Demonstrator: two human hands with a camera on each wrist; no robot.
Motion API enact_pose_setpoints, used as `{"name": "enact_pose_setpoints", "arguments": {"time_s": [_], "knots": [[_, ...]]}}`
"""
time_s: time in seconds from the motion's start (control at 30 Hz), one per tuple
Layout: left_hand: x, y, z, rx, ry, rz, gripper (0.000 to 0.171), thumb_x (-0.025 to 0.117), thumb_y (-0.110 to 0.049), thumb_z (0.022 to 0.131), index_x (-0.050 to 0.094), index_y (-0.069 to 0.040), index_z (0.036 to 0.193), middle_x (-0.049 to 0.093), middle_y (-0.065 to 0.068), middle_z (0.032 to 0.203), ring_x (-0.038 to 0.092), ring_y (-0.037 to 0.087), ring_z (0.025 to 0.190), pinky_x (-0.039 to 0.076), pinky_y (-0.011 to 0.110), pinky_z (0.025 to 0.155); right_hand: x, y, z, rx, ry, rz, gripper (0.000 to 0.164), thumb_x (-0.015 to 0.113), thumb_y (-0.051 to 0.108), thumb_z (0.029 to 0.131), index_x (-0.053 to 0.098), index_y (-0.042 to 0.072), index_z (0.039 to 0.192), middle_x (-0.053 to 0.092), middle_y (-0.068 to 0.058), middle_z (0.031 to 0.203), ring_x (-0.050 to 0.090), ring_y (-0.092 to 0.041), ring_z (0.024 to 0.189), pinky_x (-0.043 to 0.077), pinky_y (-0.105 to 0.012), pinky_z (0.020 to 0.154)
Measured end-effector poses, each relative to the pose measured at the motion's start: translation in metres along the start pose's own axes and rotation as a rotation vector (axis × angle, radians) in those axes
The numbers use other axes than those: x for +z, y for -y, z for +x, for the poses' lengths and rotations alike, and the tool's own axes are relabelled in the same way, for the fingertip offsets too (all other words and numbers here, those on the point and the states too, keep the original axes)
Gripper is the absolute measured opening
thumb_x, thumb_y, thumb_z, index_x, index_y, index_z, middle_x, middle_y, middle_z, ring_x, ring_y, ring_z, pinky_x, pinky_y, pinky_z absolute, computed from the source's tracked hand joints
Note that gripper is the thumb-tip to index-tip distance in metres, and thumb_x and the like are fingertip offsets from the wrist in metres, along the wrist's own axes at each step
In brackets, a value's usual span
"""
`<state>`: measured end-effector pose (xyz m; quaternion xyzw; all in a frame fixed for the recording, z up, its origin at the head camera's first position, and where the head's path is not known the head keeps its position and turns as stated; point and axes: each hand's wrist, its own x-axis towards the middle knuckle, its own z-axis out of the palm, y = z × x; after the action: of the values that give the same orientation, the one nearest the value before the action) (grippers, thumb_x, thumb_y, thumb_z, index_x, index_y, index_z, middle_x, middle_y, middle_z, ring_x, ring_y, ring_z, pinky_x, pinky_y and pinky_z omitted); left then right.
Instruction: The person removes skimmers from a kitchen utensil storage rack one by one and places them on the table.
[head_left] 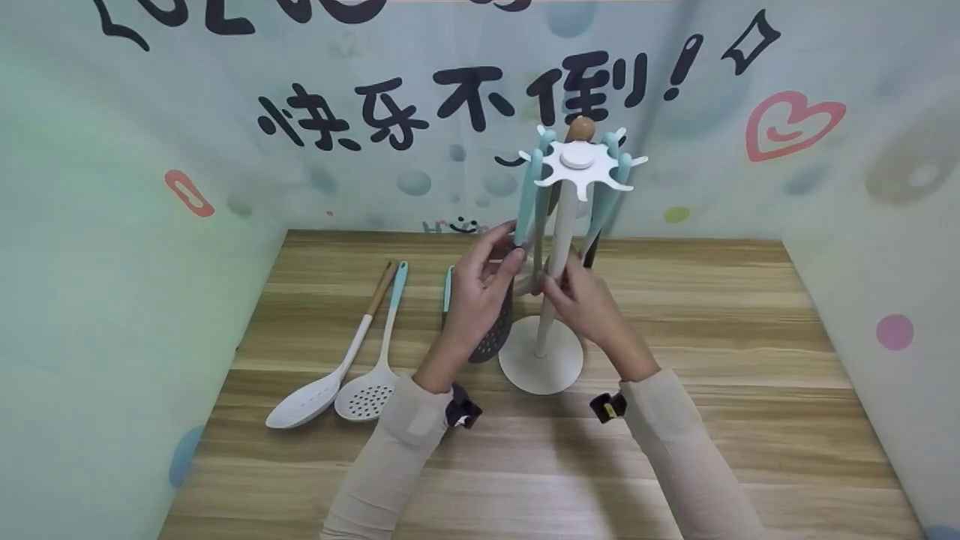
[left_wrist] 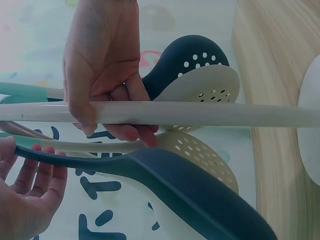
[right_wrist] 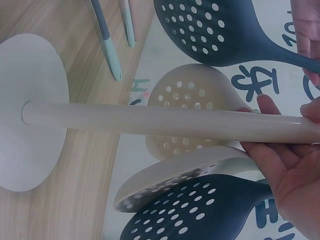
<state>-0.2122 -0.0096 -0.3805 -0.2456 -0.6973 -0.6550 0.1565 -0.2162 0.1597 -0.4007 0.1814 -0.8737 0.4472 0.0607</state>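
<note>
My left hand [head_left: 480,289] pinches the stem of a dark perforated skimmer [right_wrist: 207,30], just below its teal handle [head_left: 525,210]. That handle's top is by the hooks of a white utensil rack [head_left: 581,159]; whether it hangs on one, I cannot tell. With thumb and fingers, my right hand [head_left: 589,300] grips the rack's upright pole [right_wrist: 165,122], above its round white base [head_left: 541,375]. Around the pole hang other utensils: a cream skimmer [right_wrist: 185,82], a second cream perforated one [right_wrist: 165,182] and another dark skimmer [right_wrist: 190,210].
Left of the rack, a white slotted spoon [head_left: 307,401] with a wooden handle and a white skimmer [head_left: 367,394] with a teal handle lie on the wooden table [head_left: 712,435]. More teal handles [right_wrist: 111,60] lie there, partly hidden by my left hand in the head view. A printed backdrop [head_left: 675,195] stands behind.
</note>
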Motion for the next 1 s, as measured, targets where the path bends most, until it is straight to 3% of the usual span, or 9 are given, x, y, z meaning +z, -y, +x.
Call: {"name": "enact_pose_setpoints", "arguments": {"time_s": [0.27,0.63,1.0], "knots": [[0.0,-0.002,0.0,-0.007,-0.011,0.009,0.034,0.053,-0.013,0.095,0.051,-0.002,0.127,0.06,0.015,0.106,0.061,0.016,0.094,0.053,0.029,0.079,0.0,-0.001,0.0,0.0,-0.006,0.01,0.019,0.048,0.012,0.095,0.046,-0.001,0.109,0.067,-0.016,0.088,0.064,-0.026,0.086,0.052,-0.044,0.079],[-0.002,-0.008,0.001,-0.006,-0.032,-0.006,0.033,0.055,-0.01,0.093,0.052,0.001,0.125,0.059,0.019,0.105,0.061,0.022,0.093,0.054,0.029,0.079,-0.001,0.0,-0.001,0.01,-0.026,-0.043,0.023,0.048,0.014,0.095,0.045,-0.001,0.112,0.066,-0.015,0.088,0.065,-0.028,0.087,0.052,-0.045,0.077],[-0.008,-0.012,0.001,-0.014,-0.078,-0.017,0.033,0.056,-0.008,0.093,0.052,0.002,0.124,0.059,0.018,0.102,0.06,0.019,0.092,0.053,0.031,0.079,-0.002,0.0,0.0,0.0,0.0,-0.002,0.023,0.047,0.015,0.096,0.044,0.001,0.114,0.067,-0.014,0.088,0.066,-0.027,0.088,0.052,-0.045,0.08]]}}
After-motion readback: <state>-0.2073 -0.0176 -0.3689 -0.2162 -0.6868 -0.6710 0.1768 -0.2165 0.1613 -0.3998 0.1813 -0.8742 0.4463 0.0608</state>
